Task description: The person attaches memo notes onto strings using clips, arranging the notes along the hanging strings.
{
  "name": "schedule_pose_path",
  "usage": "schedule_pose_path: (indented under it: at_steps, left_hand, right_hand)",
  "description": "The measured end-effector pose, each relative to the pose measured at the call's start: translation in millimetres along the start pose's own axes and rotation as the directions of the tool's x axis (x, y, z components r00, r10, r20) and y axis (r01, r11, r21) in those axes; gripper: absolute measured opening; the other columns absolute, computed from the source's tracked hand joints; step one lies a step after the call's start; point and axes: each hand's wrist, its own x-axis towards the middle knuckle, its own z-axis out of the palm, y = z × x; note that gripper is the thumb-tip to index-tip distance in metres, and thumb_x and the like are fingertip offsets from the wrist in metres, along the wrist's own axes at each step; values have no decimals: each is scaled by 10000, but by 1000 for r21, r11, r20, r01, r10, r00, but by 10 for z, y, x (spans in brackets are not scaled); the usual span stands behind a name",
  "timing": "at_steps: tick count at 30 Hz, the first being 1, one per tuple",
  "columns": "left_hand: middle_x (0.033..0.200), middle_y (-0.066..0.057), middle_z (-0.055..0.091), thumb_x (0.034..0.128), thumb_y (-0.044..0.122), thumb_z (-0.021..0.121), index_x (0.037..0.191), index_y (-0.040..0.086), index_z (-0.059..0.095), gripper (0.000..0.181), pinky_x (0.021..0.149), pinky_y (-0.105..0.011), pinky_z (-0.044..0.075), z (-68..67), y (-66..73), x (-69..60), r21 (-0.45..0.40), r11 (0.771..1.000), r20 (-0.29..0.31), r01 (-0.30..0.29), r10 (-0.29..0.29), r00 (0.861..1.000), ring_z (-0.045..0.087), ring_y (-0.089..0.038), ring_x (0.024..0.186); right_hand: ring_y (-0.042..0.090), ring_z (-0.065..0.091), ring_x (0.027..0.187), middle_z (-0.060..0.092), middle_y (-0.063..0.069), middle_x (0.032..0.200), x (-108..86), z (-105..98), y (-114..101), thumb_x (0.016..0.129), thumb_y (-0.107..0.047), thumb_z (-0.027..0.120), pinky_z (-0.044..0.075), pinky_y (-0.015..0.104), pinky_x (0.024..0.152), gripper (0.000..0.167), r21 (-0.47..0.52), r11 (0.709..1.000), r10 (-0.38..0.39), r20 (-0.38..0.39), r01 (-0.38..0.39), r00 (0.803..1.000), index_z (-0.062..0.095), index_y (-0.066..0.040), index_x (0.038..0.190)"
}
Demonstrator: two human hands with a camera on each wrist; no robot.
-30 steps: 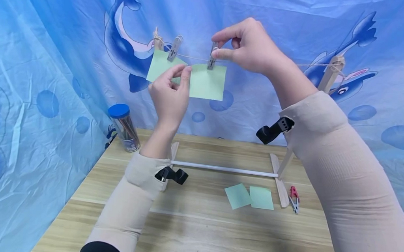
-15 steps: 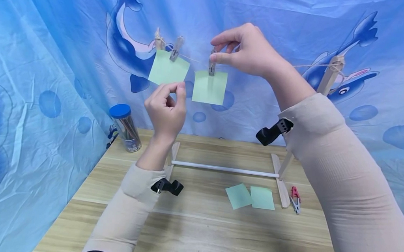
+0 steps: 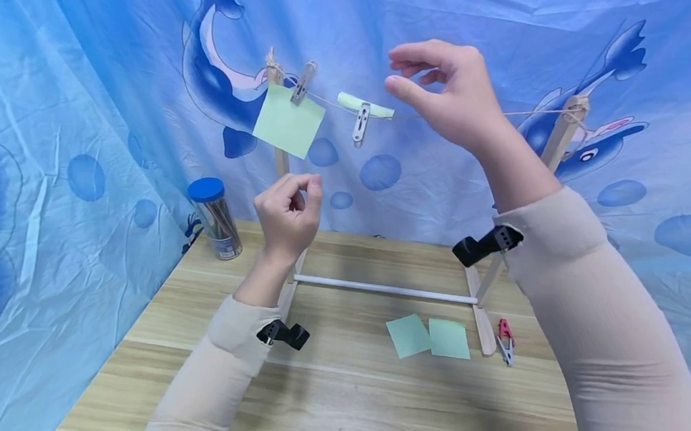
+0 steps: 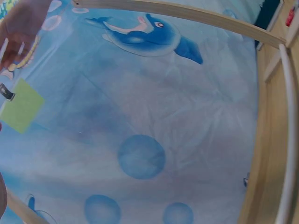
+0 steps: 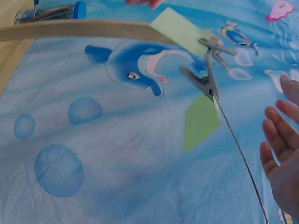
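Note:
My right hand point(image 3: 446, 91) is raised just right of a clothespin point(image 3: 361, 123) on the string, apart from it, with its fingers relaxed. This pin hangs with its handles down and grips a pale green paper note point(image 3: 384, 112), seen nearly edge-on above the string. In the right wrist view the same note point(image 5: 202, 123) shows its face. Another green note point(image 3: 288, 122) hangs from a second clothespin point(image 3: 304, 82) at the string's left end. Below it, my left hand point(image 3: 287, 214) has curled fingers, holds nothing and touches neither note.
The string runs between wooden posts point(image 3: 562, 134) joined low by a white rod point(image 3: 385, 289). Two green notes point(image 3: 408, 335) and a red and grey clothespin point(image 3: 505, 342) lie on the table point(image 3: 337, 397). A blue-lidded jar point(image 3: 217, 222) stands at left.
My left hand let go of the paper note and dropped. My right hand released the clothespin and moved right. The pin with its note tipped over on the string, handles now downward.

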Motion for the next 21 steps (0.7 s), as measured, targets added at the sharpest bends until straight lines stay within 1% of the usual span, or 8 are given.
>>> schedule_pose_path:
  at_steps: [4,6,8,11,13,17,19,21]
  left_hand:
    - [557,-62,587,907,176,641,713,17,740,269,438,-259,335,-16,-43,-110,-32,999,63,-4,6,998,415,-134,431]
    - [571,-67,607,904,172,645,707,17,740,268,440,-258,343,-22,-66,-146,-51,999,86,-1,6,996,422,-135,435]
    - [574,-69,610,903,164,645,708,11,740,266,442,-256,342,-24,-84,-167,-66,998,105,1,6,994,422,-132,439]
    - [573,-67,605,897,154,648,712,5,741,256,445,-245,342,-26,-101,-194,-85,996,138,10,2,990,422,-126,445]
    - [574,-65,604,893,142,648,712,2,739,247,448,-233,340,-24,-110,-210,-101,995,161,16,1,987,420,-121,448]
    - [587,-65,616,894,125,648,721,7,741,229,450,-222,338,-19,-133,-243,-122,992,202,24,1,979,421,-119,452]
    - [600,-64,630,902,125,646,729,12,743,227,451,-220,347,-15,-149,-274,-121,992,233,30,-1,972,431,-119,454]
    - [615,-61,640,913,134,645,742,14,743,231,453,-219,369,-13,-159,-316,-109,993,280,38,-6,960,450,-119,457]
  right_hand:
    - [96,631,1011,720,77,1110,-167,-8,71,941,-119,721,497,245,892,286,63,991,-110,-111,117,988,719,-19,1208]
    - [85,633,994,724,78,1082,-224,1,104,937,-102,722,494,242,880,267,68,989,-119,-137,129,983,727,-13,1189]
    - [92,635,988,727,75,1066,-256,16,139,933,-101,728,488,240,878,252,61,989,-123,-144,133,982,736,-18,1171]
    - [110,633,1018,732,79,1089,-279,44,168,929,-129,747,481,255,903,252,-5,992,-126,-119,127,985,747,-41,1165]
    - [141,637,1022,736,77,1084,-284,67,190,920,-135,760,487,288,900,249,-48,984,-176,-101,172,979,753,-41,1151]
    - [178,644,1009,740,85,1068,-308,105,203,912,-148,769,492,339,872,255,-121,954,-285,-89,274,954,755,-30,1139]
    - [205,661,990,744,98,1059,-348,113,191,904,-130,771,501,335,869,247,-134,936,-340,-118,324,933,754,-15,1123]
    - [233,677,978,749,107,1045,-425,114,184,888,-109,777,510,326,879,236,-145,920,-385,-167,363,908,759,-8,1100]
